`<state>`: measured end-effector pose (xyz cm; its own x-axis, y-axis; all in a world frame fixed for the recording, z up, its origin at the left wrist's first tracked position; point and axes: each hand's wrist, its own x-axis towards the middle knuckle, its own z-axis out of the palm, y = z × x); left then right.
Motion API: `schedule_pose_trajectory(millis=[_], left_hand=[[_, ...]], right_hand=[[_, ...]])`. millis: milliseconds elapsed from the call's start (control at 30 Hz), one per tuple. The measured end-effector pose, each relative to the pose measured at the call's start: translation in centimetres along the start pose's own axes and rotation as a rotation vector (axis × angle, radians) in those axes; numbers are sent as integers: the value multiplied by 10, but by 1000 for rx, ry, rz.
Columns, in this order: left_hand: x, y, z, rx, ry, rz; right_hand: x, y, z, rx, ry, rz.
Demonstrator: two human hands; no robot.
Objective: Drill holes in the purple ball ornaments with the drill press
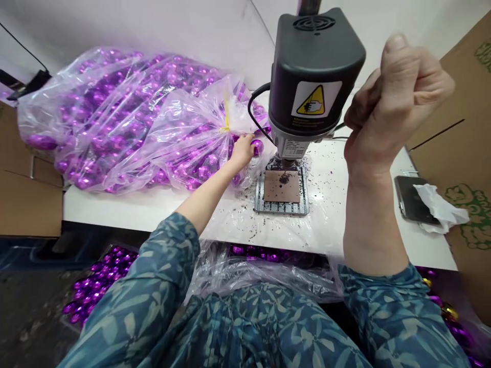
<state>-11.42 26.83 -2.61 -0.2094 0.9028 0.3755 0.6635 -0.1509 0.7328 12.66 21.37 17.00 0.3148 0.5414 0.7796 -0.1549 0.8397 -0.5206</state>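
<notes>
A dark drill press (316,66) stands over a slotted metal base (282,208) that carries a brown square board (282,187) with a hole and dark shavings on it. My left hand (243,149) reaches to the left of the drill, its fingers closed on a shiny purple ball (258,147) beside the tied neck of a plastic bag. Raised at the right side of the drill, my right hand (399,97) is closed in a fist; its fingers wrap round something at the drill's side that is mostly hidden.
A large clear bag (126,117) of purple balls fills the table's left. At right lie a phone (412,199) and a white tissue (441,207) by a cardboard box (470,153). More purple balls (103,276) sit below the table edge.
</notes>
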Motion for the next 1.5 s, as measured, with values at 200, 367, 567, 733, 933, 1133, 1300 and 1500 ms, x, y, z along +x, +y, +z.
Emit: schedule_pose_trajectory(millis=[200,367,567,733,933,1133,1300,1500], left_hand=[[15,-11,27,-24,-64,-83],[-36,8,-35,-374,20,-95],[-157,59,-61,-651,-277,-104],[-178,53,-20,-708,-287,-147],[-151,33,14,-647,-196,-123],[-147,33,28,-550,-200,-58],[-144,35,31,-540,-198,-42],[-144,44,37,-568,-309,11]], right_hand=[[-1,-4,1,-7,7,26],[-3,-2,3,-111,14,23],[-2,2,5,-137,-1,15],[1,9,6,-144,15,5],[0,10,2,-239,-25,66],[-1,10,-1,-123,-28,25],[-1,12,-3,-46,-39,23],[1,16,-1,42,-2,1]])
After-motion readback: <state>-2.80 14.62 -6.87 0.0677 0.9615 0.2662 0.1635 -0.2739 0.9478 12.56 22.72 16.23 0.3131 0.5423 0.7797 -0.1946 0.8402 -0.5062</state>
